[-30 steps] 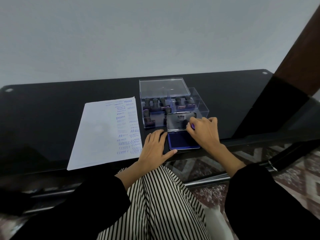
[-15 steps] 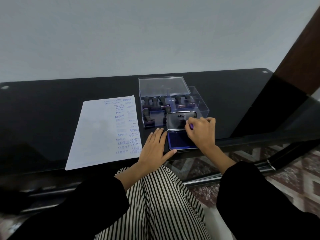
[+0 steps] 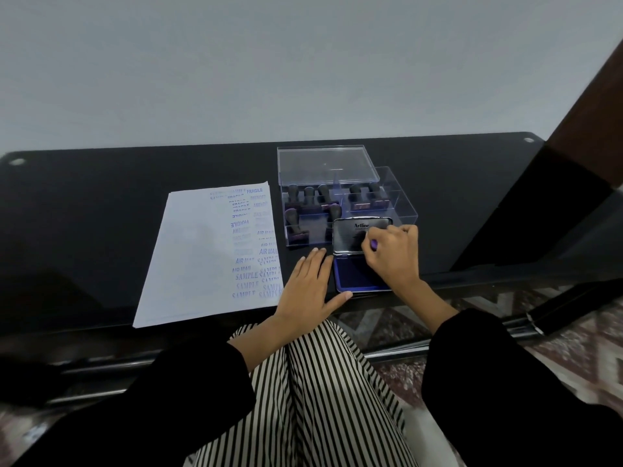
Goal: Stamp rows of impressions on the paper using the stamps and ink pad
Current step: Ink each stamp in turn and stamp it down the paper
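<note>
A white paper lies on the black table, its right side covered with blue impressions reading FRAGILE, AIR MAIL and SAMPLE. The open ink pad sits at the table's front edge, its metal lid propped up behind the blue pad. My right hand is curled around a stamp over the pad; only a purple bit of it shows between the fingers. My left hand rests flat on the table between paper and pad, thumb touching the pad's front corner.
A clear plastic box behind the ink pad holds several dark-handled stamps, with its clear lid lying at the back. A dark wooden post rises at the right. My striped lap is below the table's front edge.
My right hand has shifted a little over the ink pad with the stamp. My left hand has stayed flat in place.
</note>
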`<action>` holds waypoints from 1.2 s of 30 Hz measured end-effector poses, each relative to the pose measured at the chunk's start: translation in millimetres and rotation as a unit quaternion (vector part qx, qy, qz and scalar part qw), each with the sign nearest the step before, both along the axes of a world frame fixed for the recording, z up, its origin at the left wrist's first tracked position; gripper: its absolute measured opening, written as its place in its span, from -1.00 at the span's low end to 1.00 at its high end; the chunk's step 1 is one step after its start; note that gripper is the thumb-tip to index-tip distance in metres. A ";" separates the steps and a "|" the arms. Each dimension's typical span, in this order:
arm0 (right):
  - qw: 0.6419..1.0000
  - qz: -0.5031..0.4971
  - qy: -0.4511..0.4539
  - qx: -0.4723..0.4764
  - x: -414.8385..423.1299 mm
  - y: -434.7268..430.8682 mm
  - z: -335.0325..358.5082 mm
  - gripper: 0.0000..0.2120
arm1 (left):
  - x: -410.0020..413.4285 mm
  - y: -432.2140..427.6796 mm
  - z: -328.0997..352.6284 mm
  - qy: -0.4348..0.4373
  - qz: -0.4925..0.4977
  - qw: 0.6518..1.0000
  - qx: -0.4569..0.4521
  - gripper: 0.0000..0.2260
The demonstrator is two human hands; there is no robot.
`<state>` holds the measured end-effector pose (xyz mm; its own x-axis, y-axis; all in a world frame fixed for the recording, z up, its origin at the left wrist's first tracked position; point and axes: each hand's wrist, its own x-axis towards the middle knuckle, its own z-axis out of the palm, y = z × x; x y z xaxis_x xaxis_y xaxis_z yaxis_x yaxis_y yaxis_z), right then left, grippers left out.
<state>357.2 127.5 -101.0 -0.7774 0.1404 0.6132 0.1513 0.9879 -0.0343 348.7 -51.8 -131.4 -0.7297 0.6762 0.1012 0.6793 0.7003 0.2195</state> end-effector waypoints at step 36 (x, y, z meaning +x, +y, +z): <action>0.991 0.015 0.123 -0.042 9.2 13.7 -15.8 -0.72 | 1.1 0.8 -0.6 0.010 0.003 1.000 -0.020 -0.12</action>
